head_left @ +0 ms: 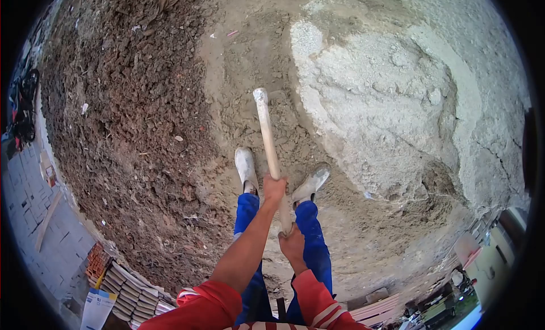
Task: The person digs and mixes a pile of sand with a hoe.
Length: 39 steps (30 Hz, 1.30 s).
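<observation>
Both my hands grip a long, pale wooden tool handle [267, 134] that points forward between my feet. My left hand [275, 188] is wrapped round it near the middle. Lower down, close to my body, my right hand [292, 244] is closed round the rear end. The far end is thicker and coated whitish, above damp brown soil [255, 63]. Whether a blade sits under that end, I cannot make out. My pale, dirt-covered left shoe [245, 164] and right shoe [312, 182] stand on the soil either side of the handle.
Dark, clumpy earth [136, 114] spreads along the left. A raised mound of pale grey sandy material [380, 103] lies to the right. Stacked bricks [97, 263] and a white sack [97, 308] are at lower left, beyond a paved strip [48, 211]. A motorcycle [25, 103] stands at far left.
</observation>
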Each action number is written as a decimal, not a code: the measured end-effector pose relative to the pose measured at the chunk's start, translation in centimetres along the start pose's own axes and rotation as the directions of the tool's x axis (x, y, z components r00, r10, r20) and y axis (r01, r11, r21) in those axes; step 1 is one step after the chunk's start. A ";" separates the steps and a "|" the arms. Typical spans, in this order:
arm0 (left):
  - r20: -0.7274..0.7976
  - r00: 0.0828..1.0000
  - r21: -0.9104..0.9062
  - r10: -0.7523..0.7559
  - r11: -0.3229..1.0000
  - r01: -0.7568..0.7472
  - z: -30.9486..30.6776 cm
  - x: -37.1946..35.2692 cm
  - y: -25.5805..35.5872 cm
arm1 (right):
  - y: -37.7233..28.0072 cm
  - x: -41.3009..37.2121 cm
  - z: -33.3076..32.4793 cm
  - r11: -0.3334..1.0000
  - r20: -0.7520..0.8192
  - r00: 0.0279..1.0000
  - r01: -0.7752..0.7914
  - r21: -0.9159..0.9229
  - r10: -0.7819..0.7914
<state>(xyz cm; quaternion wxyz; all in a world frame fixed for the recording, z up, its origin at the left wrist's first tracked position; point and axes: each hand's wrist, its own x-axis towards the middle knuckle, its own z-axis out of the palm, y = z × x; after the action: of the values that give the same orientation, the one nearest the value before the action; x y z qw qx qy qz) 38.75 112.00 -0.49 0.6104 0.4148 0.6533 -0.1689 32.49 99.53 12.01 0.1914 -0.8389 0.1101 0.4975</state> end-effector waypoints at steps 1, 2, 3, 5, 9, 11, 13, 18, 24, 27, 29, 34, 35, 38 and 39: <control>-0.004 1.000 -0.017 -0.019 1.000 0.019 -0.5 -0.1 -1.7 | 1.3 -1.9 1.4 0.999 -0.004 0.999 -0.053 -0.008 0.053; -0.011 0.998 0.059 -0.065 0.996 0.066 -1.0 0.5 -3.6 | 2.1 -3.6 2.6 0.996 -0.029 0.996 -0.083 0.014 0.083; -0.022 0.994 0.137 -0.106 0.985 0.108 -1.8 0.5 -4.8 | 2.7 -4.8 4.0 0.997 -0.017 0.997 -0.074 -0.003 0.074; -0.079 0.997 0.187 0.025 0.982 -0.010 -2.9 -1.1 -6.6 | 3.6 -6.3 6.5 0.991 -0.026 0.994 -0.106 0.086 0.108; -0.014 0.983 0.148 0.181 0.973 -0.177 -7.4 -5.0 1.0 | -0.5 -7.5 9.1 0.965 -0.110 0.994 0.041 0.258 -0.012; 0.016 0.926 0.141 0.377 0.916 -0.375 -10.1 -6.0 7.7 | -4.5 -5.2 10.6 0.877 -0.156 0.975 0.210 0.433 -0.157; 0.008 0.821 0.072 0.571 0.819 -0.570 -12.4 -6.7 15.7 | -11.0 -1.1 10.7 0.798 -0.245 0.917 0.395 0.455 -0.315; -0.148 0.342 0.192 0.928 0.366 -0.910 -14.8 -0.6 30.5 | -28.1 10.4 8.6 0.630 -0.316 0.781 0.623 0.464 -0.539; -0.206 0.586 0.513 0.784 0.597 -0.617 -14.8 15.8 21.2 | -23.5 15.0 13.7 0.890 0.050 0.943 0.293 0.349 -0.329; -0.281 0.754 0.473 0.594 0.769 -0.430 -13.7 15.9 15.8 | -19.2 12.3 12.0 0.969 0.095 0.968 0.220 0.112 -0.230; -0.301 0.785 0.503 0.541 0.789 -0.351 -13.3 13.3 13.7 | -17.0 9.9 11.1 0.973 0.140 0.965 0.208 0.103 -0.221; -0.340 0.820 0.508 0.460 0.824 -0.252 -9.7 10.3 12.1 | -13.3 8.5 5.8 0.973 0.178 0.958 0.231 -0.004 -0.226; -0.365 0.821 0.456 0.439 0.853 -0.254 -9.0 11.3 10.8 | -12.6 8.7 4.4 0.970 0.177 0.955 0.241 -0.003 -0.237; -0.391 0.857 0.352 0.335 0.915 -0.197 -7.0 10.0 6.0 | -9.6 7.1 0.5 0.963 0.219 0.950 0.249 -0.106 -0.221; -0.375 0.882 0.306 0.286 0.936 -0.173 -6.1 9.2 5.5 | -8.2 7.0 -0.5 0.960 0.217 0.948 0.261 -0.105 -0.234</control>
<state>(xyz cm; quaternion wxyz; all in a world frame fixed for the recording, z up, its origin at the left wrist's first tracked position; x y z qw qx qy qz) 39.68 122.77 -6.34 0.4132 0.5933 0.6851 -0.0883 39.36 106.78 7.84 0.2067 -0.8017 -0.0496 0.5586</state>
